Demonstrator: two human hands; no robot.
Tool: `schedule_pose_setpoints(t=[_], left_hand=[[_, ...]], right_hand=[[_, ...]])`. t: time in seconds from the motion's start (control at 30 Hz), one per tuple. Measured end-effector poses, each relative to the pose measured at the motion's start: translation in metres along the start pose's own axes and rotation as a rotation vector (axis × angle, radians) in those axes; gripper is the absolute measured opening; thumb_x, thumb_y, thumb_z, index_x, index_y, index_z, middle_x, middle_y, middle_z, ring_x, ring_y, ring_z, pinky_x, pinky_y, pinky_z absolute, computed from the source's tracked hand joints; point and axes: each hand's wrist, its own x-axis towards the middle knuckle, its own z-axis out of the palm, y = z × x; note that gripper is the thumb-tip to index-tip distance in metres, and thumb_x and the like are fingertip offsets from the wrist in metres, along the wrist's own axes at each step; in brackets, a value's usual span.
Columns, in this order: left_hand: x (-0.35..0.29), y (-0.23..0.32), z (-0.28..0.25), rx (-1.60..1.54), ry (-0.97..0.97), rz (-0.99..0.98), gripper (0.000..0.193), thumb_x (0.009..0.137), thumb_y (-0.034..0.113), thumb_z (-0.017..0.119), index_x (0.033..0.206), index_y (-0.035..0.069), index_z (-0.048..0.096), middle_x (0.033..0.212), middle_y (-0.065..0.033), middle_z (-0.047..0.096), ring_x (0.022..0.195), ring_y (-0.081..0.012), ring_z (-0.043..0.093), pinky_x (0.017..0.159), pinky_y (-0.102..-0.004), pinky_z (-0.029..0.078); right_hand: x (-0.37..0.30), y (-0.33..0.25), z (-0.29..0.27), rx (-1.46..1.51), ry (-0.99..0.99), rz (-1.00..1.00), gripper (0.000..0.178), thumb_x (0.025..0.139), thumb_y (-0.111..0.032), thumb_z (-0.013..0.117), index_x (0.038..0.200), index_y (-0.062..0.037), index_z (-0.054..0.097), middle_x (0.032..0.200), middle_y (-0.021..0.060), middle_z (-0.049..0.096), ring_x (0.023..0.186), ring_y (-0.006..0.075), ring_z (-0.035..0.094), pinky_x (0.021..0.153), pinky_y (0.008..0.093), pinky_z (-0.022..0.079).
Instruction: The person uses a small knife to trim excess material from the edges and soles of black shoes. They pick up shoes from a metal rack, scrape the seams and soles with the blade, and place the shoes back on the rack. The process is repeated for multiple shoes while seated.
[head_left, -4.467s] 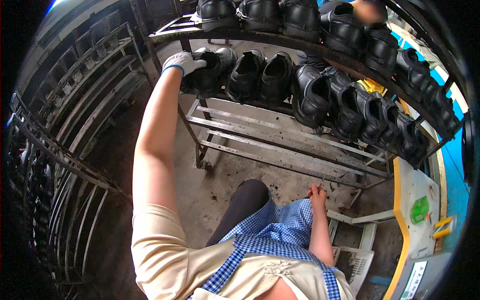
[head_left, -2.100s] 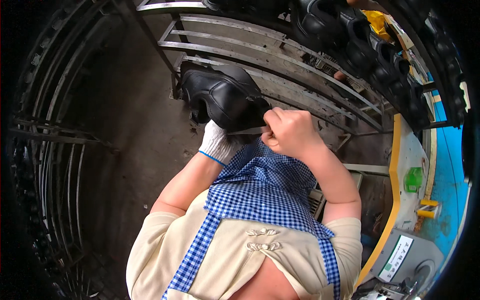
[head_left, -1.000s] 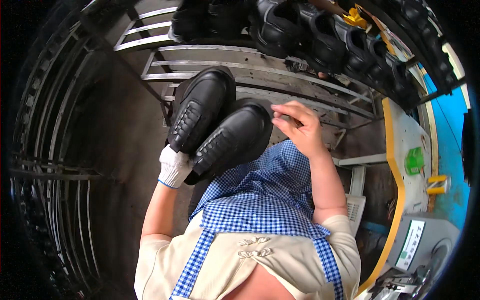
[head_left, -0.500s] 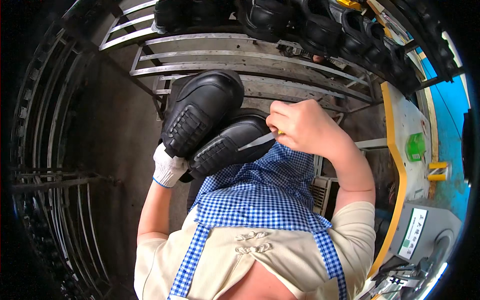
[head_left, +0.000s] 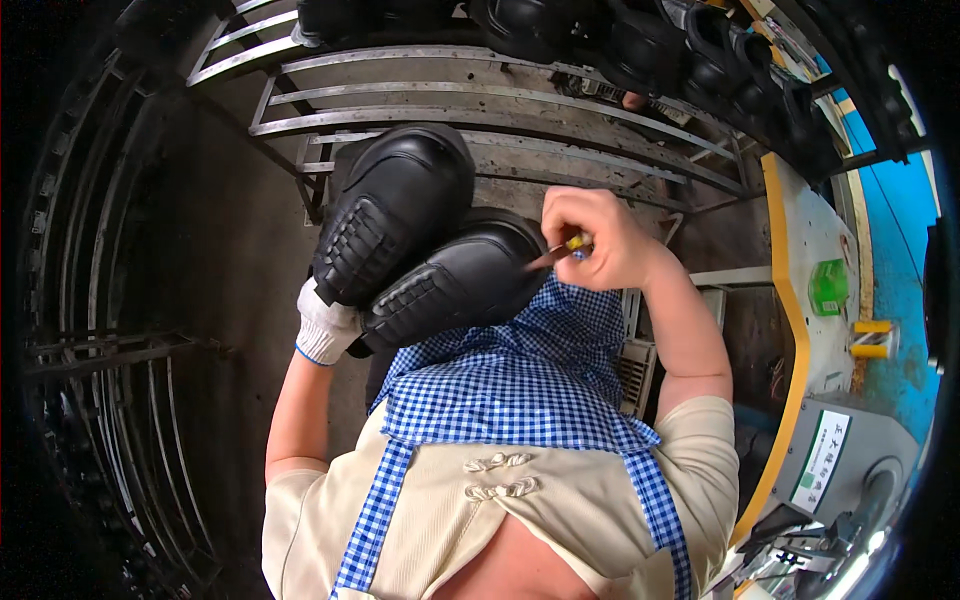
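Note:
Two black lace-up shoes are side by side over my lap, toes pointing away: the left shoe [head_left: 405, 190] sits higher and overlaps the right shoe [head_left: 455, 275]. My left hand [head_left: 328, 325], in a white knitted glove, holds the pair at the heel end; its fingers are hidden behind the shoes. Bare, my right hand [head_left: 605, 240] is closed around a thin blade-like tool [head_left: 549, 257] with some yellow at its grip. The tool's tip is at the outer side of the right shoe, near the toe; whether it touches I cannot tell.
Ahead stands a metal slatted rack [head_left: 420, 90], with several black shoes [head_left: 640, 50] along its top. On the right are a yellow-edged worktable [head_left: 782, 260], a green container [head_left: 828, 287] and a grey machine [head_left: 850, 455]. Another dark rack [head_left: 110, 360] lines the left.
The tool has come off the laced side of the right shoe and moved right, toward its outer edge. My right hand has turned. Both shoes have shifted slightly left and away.

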Motion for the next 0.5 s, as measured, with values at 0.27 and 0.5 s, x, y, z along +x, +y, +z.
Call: schedule_pose_setpoints(t=[0.27,0.5], left_hand=[[-0.001,0.003,0.001,-0.007,0.006,0.031,0.039,0.100,0.018,0.041,0.129,0.001,0.060,0.128,-0.0147,0.063,0.114,-0.0298,0.062,0.101,-0.0454,0.049],[-0.006,0.032,0.024,1.838,-0.212,0.676,0.048,0.067,0.008,0.069,0.116,0.011,0.069,0.111,-0.0106,0.071,0.101,-0.0317,0.068,0.084,-0.0382,0.056]], right_hand=[[-0.008,0.015,-0.014,-0.101,0.359,0.121,0.016,0.083,-0.012,0.076,0.082,-0.0052,0.061,0.078,0.0012,0.057,0.064,0.0086,0.053,0.058,0.0237,0.043],[0.038,-0.019,-0.003,-0.446,0.291,-0.244,0.031,0.078,0.002,0.076,0.108,-0.0066,0.073,0.085,0.0050,0.066,0.074,0.0156,0.069,0.063,0.0256,0.057]])
